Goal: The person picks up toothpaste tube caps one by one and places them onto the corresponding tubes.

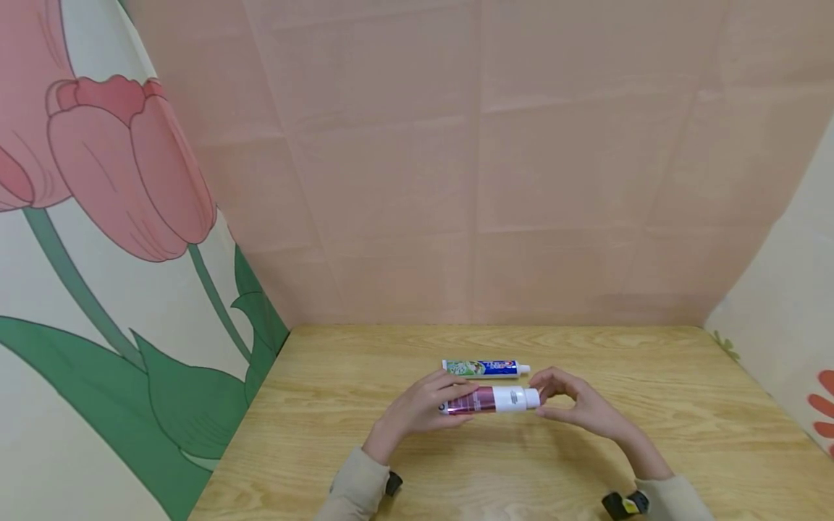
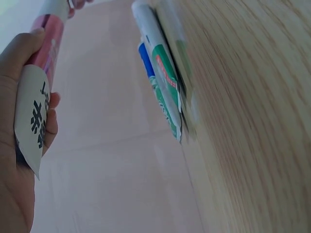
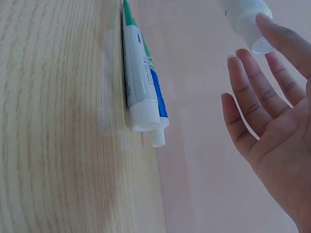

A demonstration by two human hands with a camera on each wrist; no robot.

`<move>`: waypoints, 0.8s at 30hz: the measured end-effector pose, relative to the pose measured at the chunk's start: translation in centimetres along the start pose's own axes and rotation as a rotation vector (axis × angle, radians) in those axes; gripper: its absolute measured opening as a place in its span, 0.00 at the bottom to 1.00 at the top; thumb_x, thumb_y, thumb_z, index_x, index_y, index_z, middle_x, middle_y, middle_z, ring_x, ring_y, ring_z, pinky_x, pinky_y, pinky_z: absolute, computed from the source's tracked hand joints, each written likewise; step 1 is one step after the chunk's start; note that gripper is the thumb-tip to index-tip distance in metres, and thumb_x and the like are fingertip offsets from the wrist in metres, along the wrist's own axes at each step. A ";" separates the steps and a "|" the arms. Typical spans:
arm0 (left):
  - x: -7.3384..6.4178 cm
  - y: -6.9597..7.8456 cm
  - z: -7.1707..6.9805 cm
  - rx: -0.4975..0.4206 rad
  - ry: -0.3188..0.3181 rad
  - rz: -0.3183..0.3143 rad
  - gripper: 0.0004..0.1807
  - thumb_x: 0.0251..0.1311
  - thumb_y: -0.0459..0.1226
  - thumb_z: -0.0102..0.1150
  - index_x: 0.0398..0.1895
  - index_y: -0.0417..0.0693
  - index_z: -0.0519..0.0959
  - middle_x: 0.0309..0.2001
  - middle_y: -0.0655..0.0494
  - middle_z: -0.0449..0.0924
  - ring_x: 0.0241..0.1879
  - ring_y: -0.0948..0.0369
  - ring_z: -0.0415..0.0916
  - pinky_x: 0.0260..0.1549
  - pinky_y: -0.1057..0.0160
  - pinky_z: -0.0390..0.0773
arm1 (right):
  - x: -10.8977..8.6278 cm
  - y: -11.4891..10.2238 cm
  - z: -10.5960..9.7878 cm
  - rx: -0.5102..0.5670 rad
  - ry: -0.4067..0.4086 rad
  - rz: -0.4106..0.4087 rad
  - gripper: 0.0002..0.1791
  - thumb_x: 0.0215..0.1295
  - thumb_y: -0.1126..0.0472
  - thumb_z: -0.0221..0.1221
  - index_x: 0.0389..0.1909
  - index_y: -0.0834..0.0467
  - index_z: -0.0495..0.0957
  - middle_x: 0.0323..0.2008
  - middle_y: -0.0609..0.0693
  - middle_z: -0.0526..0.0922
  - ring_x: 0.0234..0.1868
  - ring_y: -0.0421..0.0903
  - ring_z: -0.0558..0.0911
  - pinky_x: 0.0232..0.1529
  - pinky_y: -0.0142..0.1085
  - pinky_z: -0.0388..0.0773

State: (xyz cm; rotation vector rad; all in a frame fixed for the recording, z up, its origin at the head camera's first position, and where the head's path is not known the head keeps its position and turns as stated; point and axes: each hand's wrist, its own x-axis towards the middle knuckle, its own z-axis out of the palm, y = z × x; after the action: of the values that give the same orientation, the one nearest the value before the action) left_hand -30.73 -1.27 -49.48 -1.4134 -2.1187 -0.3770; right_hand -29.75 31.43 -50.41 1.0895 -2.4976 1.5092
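Note:
My left hand [image 1: 426, 401] grips a pink and white toothpaste tube [image 1: 485, 399] around its body, holding it above the table with the cap toward the right. Black lettering marks the white tail of this tube [image 2: 31, 114]. At the cap end, the thumb of my right hand [image 1: 580, 405] lies against the white cap [image 3: 263, 46]. The index fingertip goes behind that cap, and the other fingers [image 3: 243, 90] are loosely bent away from it. Behind the held tube, a blue and green toothpaste tube [image 1: 491, 369] lies on the table.
A white and green tube [image 3: 142, 70] lies beside the blue and green one on the wooden table [image 1: 313, 434]; the head view does not show it. A pinkish cloth [image 1: 476, 181] hangs behind the table. Walls with painted flowers [image 1: 124, 166] stand at both sides.

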 end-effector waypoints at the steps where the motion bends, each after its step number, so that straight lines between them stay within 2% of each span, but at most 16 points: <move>1: 0.0 0.0 0.0 0.001 0.001 0.001 0.29 0.53 0.51 0.64 0.58 0.52 0.74 0.51 0.60 0.77 0.50 0.66 0.71 0.52 0.74 0.71 | 0.0 -0.1 0.0 0.003 -0.001 -0.005 0.22 0.55 0.64 0.65 0.50 0.63 0.70 0.39 0.49 0.79 0.37 0.43 0.79 0.38 0.32 0.75; 12: 0.0 -0.1 0.1 0.020 0.014 0.030 0.28 0.53 0.51 0.63 0.56 0.51 0.75 0.50 0.60 0.77 0.48 0.66 0.71 0.51 0.75 0.71 | 0.2 -0.6 0.0 0.034 0.004 -0.037 0.18 0.54 0.66 0.64 0.46 0.56 0.73 0.41 0.51 0.78 0.37 0.45 0.78 0.39 0.32 0.75; 24: 0.1 0.1 0.0 0.011 0.019 0.030 0.28 0.53 0.51 0.63 0.56 0.51 0.75 0.50 0.60 0.77 0.48 0.66 0.71 0.52 0.75 0.71 | 0.1 -0.6 0.0 0.022 0.007 -0.018 0.16 0.55 0.66 0.64 0.44 0.56 0.73 0.37 0.49 0.79 0.36 0.45 0.78 0.37 0.32 0.74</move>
State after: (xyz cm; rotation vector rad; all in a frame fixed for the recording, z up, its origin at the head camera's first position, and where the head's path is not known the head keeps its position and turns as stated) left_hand -30.68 -1.21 -49.42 -1.4285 -2.0786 -0.3647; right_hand -29.46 31.21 -49.89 1.1047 -2.4656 1.5372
